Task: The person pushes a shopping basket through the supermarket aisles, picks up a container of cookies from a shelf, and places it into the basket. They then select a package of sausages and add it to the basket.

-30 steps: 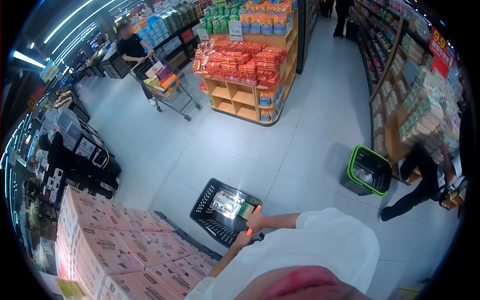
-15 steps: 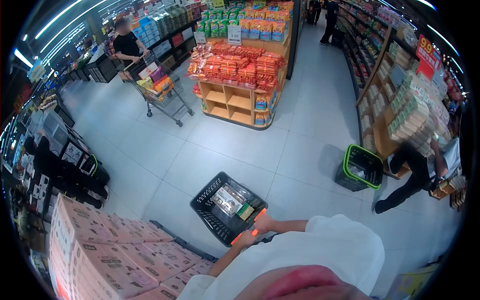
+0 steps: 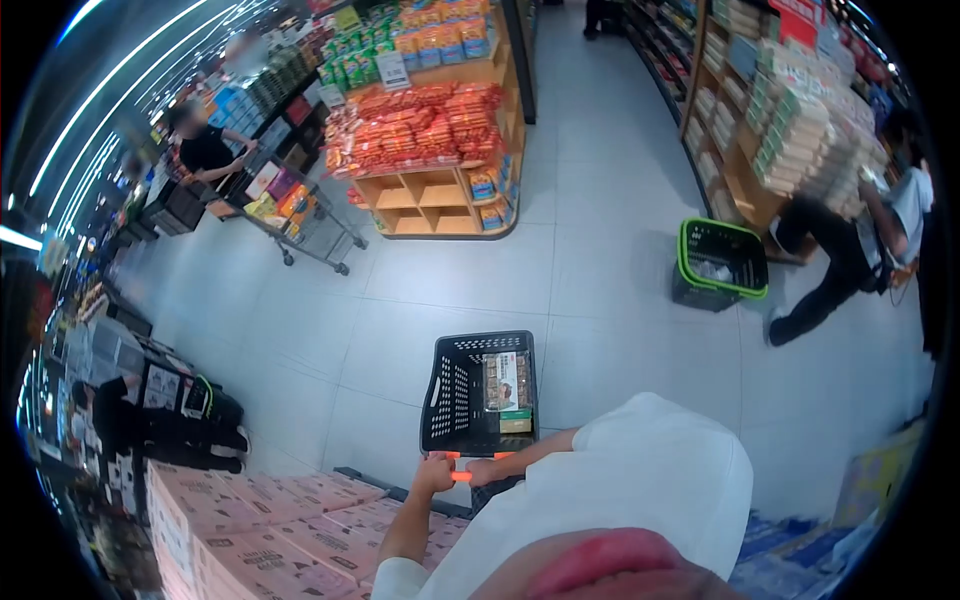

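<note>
A black perforated shopping basket [image 3: 458,400] is in front of me, its orange handle [image 3: 462,477] at my end. My left hand [image 3: 435,473] is closed around the left part of that handle. Close beside it, my right hand [image 3: 484,471] is closed on the handle too, with its fingers partly hidden. Inside the basket, against its right side, lies a clear package with brown contents and a white label [image 3: 507,380]. A small box with green and tan parts [image 3: 516,421] sits below the package, nearer to me.
Pink cartons [image 3: 265,530] are stacked at my left. A green-rimmed basket [image 3: 715,270] stands on the floor to the right, near a crouching person [image 3: 835,245]. Ahead are a wooden snack display [image 3: 430,195] and a person with a shopping cart [image 3: 290,215]. Another person [image 3: 150,420] is at left.
My view has turned right, and the basket has swung from a slant to nearly straight ahead. Both hands have stayed on its handle. The displays and the cart have shifted left in view.
</note>
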Action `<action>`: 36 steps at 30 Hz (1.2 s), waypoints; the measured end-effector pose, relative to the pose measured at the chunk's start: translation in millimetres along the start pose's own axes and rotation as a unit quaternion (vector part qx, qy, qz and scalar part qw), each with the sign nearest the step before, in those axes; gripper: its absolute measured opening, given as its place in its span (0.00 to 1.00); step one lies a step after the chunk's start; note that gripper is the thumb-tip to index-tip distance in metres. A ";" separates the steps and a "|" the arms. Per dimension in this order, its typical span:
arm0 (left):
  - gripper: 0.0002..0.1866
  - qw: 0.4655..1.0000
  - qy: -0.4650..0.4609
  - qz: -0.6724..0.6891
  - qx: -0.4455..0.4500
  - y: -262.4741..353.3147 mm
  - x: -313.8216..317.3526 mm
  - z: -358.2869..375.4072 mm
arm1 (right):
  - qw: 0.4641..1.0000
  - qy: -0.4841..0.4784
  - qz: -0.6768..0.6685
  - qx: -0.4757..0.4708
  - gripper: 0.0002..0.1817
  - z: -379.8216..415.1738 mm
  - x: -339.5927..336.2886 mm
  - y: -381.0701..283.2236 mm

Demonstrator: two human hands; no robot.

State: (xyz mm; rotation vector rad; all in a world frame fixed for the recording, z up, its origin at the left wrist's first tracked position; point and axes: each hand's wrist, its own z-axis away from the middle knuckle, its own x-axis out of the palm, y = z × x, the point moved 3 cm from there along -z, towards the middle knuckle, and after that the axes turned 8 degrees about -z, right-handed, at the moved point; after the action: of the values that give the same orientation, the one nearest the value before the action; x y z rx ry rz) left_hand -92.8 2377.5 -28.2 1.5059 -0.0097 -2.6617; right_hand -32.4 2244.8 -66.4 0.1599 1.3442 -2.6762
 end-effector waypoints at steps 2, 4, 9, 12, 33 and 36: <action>0.08 0.998 0.066 -0.012 -0.014 -22.1 -7.1 -4.2 | 0.994 0.025 -0.109 -0.010 0.24 -20.5 3.8 -6.9; 0.08 0.996 0.085 -0.022 -0.033 -30.4 -33.6 -14.7 | 0.981 0.082 -0.173 0.003 0.24 -38.5 6.0 -11.1; 0.21 0.955 0.287 0.026 -0.066 -65.0 -65.6 -41.2 | 0.921 0.142 -0.362 0.007 0.21 -75.9 -28.7 -47.1; 0.31 0.964 0.244 0.097 -0.045 -79.8 -67.4 -70.9 | 0.876 0.183 -0.446 -0.024 0.18 -94.1 -47.7 -60.7; 0.15 0.954 0.027 0.053 0.292 45.0 -154.8 -214.3 | 0.734 0.421 -0.528 -0.075 0.09 -4.3 -146.0 -20.3; 0.15 0.945 -0.018 -0.037 0.324 69.9 -170.1 -210.2 | 0.711 0.438 -0.545 -0.082 0.11 -7.3 -149.1 5.5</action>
State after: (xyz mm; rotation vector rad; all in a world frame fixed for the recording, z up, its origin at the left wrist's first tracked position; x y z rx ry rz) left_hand 179.1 2328.2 12.1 1.6151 -0.9329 -2.8988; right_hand 115.5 2259.3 -51.4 1.0244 2.5965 -3.5203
